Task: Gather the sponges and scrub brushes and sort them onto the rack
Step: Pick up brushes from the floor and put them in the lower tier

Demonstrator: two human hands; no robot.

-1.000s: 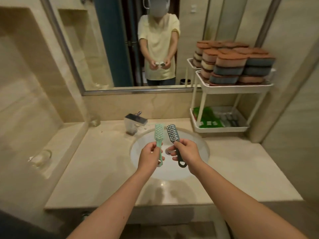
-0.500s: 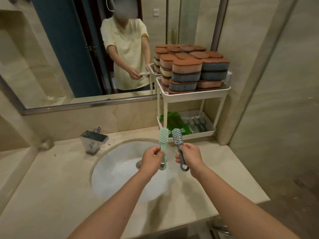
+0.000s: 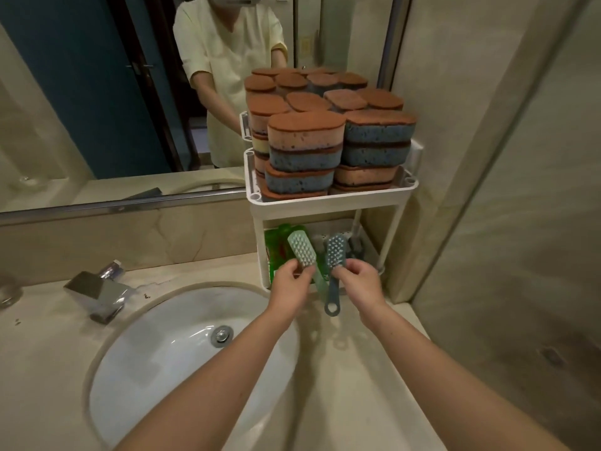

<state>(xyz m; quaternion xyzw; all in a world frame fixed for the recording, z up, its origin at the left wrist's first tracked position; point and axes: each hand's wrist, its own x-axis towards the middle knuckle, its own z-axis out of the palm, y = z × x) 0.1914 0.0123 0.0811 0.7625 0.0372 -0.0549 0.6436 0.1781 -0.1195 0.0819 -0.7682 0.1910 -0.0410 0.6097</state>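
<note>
Beige vanity counter (image 3: 374, 369) lies below 2 forearms (image 3: 211, 385) stretched forward side by side. The left hand (image 3: 291, 283) pinches 1 mint brush (image 3: 300, 252) at its neck, the right hand (image 3: 361, 283) 1 blue-grey brush (image 3: 336, 254) likewise; both bristled heads stand above the fingers, handles hanging below. Just beyond stands 1 white 2-tier rack (image 3: 325, 200), its top piled with sponges (image 3: 305, 138).

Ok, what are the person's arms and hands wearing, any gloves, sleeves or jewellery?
Both forearms are bare, no sleeves reaching them. The left hand and right hand wear no gloves, and I see no watch, bracelet or ring. The mirror shows a pale yellow short-sleeved shirt, sleeves ending above the elbow.
</note>
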